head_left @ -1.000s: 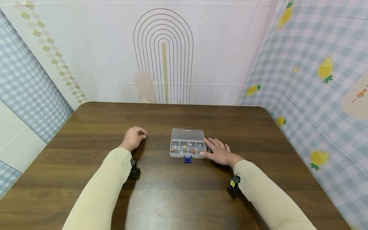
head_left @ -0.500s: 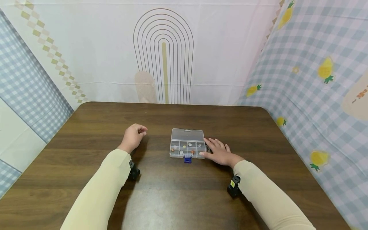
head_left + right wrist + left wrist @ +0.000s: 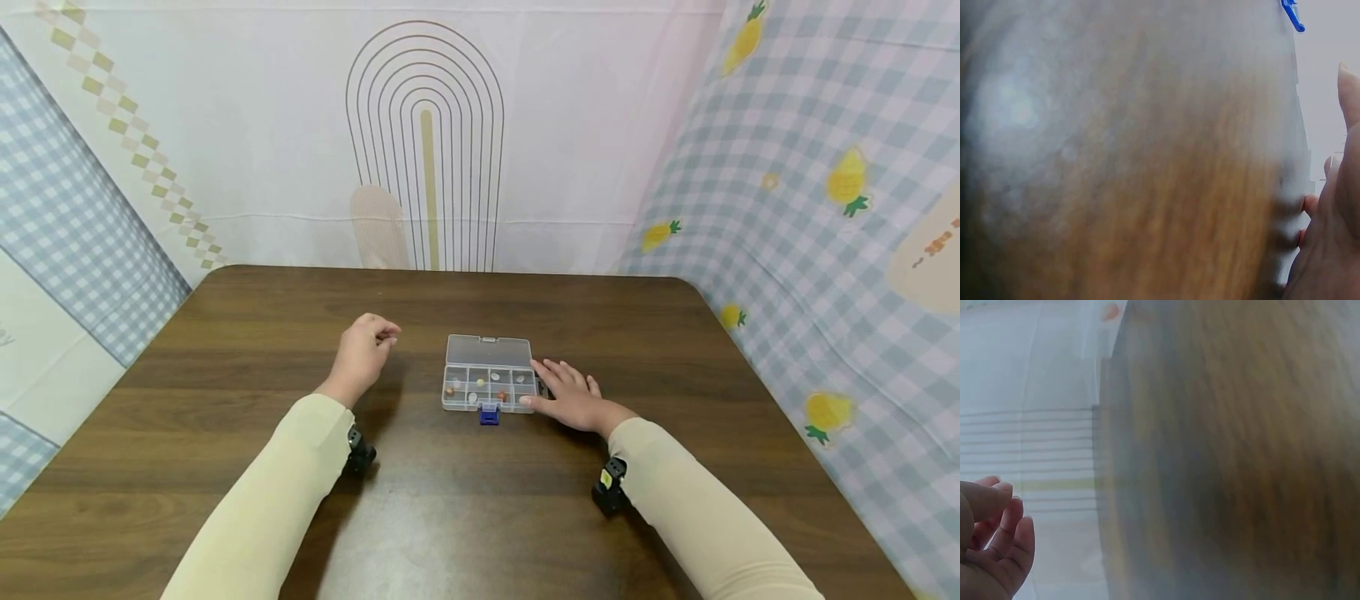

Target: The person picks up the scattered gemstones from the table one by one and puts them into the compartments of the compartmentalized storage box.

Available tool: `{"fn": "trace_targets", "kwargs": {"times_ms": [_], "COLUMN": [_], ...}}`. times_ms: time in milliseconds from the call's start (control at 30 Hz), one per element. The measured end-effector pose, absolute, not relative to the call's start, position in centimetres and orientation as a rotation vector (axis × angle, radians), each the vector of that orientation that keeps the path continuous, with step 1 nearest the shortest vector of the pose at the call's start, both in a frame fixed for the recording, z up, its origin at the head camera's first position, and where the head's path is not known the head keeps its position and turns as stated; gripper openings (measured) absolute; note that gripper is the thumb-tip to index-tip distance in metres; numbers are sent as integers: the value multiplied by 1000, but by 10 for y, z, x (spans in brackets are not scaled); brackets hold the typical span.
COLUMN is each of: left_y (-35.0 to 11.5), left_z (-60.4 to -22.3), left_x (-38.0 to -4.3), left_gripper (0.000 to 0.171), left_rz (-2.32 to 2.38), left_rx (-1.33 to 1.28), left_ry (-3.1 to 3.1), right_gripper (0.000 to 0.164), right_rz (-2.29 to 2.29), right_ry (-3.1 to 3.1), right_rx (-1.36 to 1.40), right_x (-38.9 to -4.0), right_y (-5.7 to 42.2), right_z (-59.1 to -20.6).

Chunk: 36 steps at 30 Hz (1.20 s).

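Note:
A clear plastic compartment box (image 3: 489, 375) stands on the table with its lid laid back and a blue latch (image 3: 489, 415) in front. Several small pieces, orange, yellowish and whitish, lie in its compartments. My right hand (image 3: 573, 400) rests against the box's right side, fingers spread and fairly straight, thumb over the front right corner. Left of the box, my left hand (image 3: 362, 354) is raised over the table with its fingers bent toward the thumb. In the left wrist view the thumb tip (image 3: 1002, 490) is close to the fingertips; I cannot tell whether something tiny is pinched there.
The brown wooden table (image 3: 420, 517) reaches back to a white cloth (image 3: 285, 125) with arch lines. A blue checked cloth (image 3: 787, 250) with pineapples hangs at the right. Black wrist cameras sit under both sleeves.
My left hand has risen and moved to the right and farther from me, closer to the box. The right hand and the box have stayed in place.

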State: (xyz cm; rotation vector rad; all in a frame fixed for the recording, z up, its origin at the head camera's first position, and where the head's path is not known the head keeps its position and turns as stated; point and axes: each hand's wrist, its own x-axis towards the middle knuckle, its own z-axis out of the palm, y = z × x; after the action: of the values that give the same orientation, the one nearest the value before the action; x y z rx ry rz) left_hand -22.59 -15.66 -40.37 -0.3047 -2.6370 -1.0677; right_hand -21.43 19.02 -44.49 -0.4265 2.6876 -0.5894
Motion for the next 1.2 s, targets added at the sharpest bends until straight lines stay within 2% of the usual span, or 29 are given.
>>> {"fn": "trace_targets", "kwargs": {"times_ms": [1200], "left_y": [-78], "left_z": [-386], "left_x": [-213], "left_gripper": [14], "left_rz": [-1163], "left_rx": [-457], "left_ry": [-2581], "right_gripper": [98], "right_rz": [-573], "right_ry": [2694], "right_rx": [-430], "right_x": [-217], "right_y": [191], "right_z": [-448]}}
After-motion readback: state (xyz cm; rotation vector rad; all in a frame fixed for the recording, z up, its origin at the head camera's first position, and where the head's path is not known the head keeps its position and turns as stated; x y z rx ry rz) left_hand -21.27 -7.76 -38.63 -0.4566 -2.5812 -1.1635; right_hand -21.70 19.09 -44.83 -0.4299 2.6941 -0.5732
